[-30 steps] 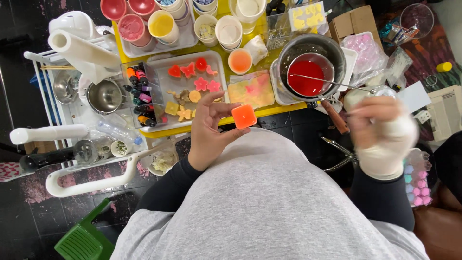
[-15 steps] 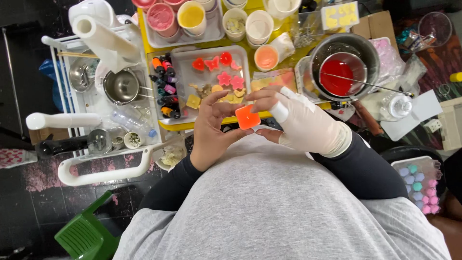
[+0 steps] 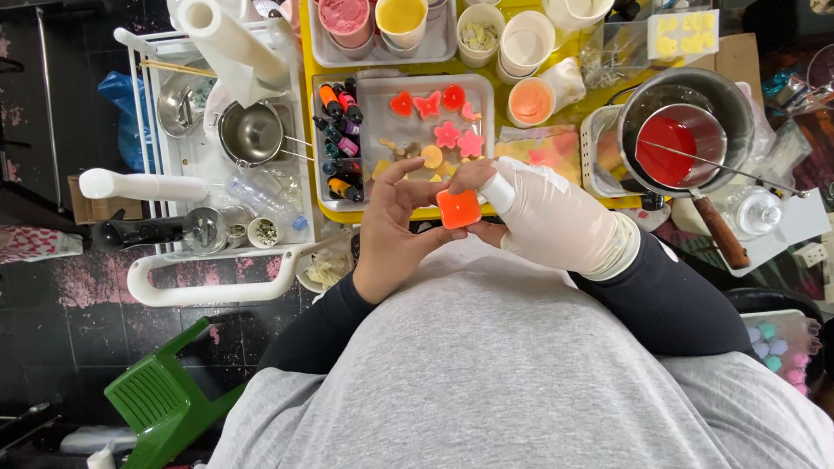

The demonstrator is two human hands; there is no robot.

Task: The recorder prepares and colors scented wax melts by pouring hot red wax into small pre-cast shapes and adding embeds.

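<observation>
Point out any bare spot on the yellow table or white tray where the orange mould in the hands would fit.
White tray: a bare strip down its left side, between the dye bottles and the red and pink shapes. The yellow table is crowded: cups behind, saucepan to the right. Both hands hold the orange mould.

Head view, steeply downward, close.
</observation>
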